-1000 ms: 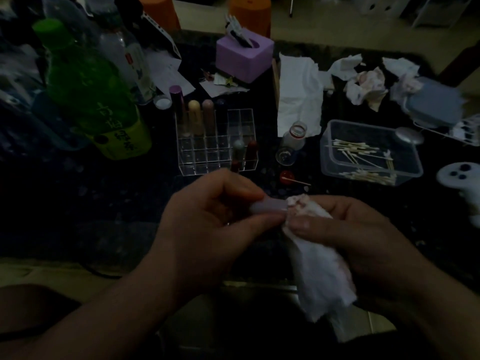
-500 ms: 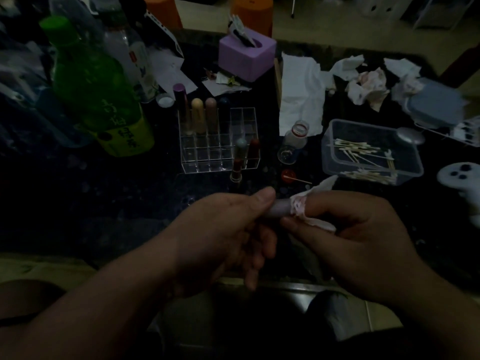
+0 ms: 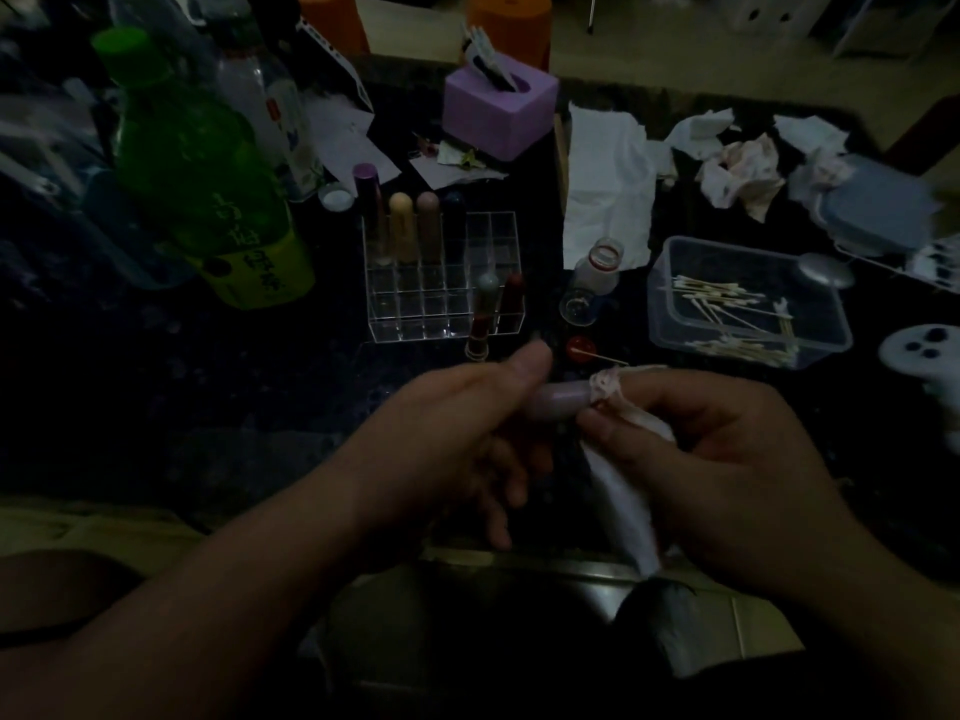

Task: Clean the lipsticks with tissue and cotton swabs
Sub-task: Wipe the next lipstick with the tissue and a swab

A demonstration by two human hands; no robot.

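- Bottle, green (image 3: 202, 174), upright at the far left of a dark table (image 3: 208, 387), well apart from the work and probably pushed aside for room.
- Clear organiser (image 3: 415, 309), left of centre. Capped lipsticks (image 3: 402, 226) stand in its far row and two more at its near right corner. The grid holds them upright and apart.
- Left hand (image 3: 457, 433), near centre, with its fingers curled round a lilac lipstick (image 3: 558, 402) held level and the thumb pressed on top. This steadying grip leaves the tube's right end exposed.
- Tissue (image 3: 623, 491), wrapped over that right end and stained pink at the top, with its loose tail hanging toward the near edge. The light is dim, so I cannot tell whether it covers a cap or an open end.
- Right hand (image 3: 717, 449), just right of the tube. The thumb and forefinger pinch the tissue against the tube and the other fingers are curled. This looks like mid-wipe.
- Tub (image 3: 670, 314) of cotton swabs (image 3: 727, 309), lidless, farther right, within easy reach for finer cleaning.
- Crumpled tissues (image 3: 737, 174), stained, heaped at the far right, seemingly discarded away from the organiser.
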